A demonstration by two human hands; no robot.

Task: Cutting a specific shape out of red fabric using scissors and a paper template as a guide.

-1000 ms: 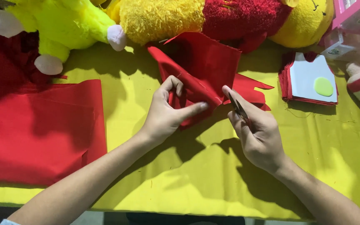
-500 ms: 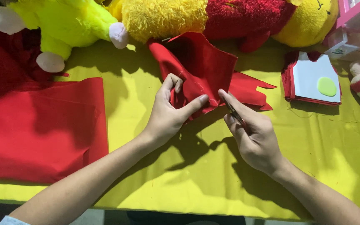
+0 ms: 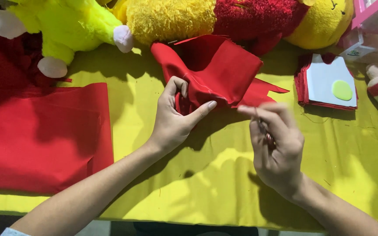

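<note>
So the yellow table cover (image 3: 206, 183) has a big flat red sheet (image 3: 44, 135) on the left. Up top, plush toys (image 3: 171, 17). Left hand (image 3: 176, 118) pinches the folded red cloth (image 3: 215, 70) mid-table. Right hand (image 3: 276, 144), blurry, is closed on something thin, can't tell what.

A pink box (image 3: 375, 15) sits at the far right corner of the yellow table (image 3: 206, 175), with a clear plastic package (image 3: 359, 48) just below it carrying small printed labels, too small to make out.
</note>
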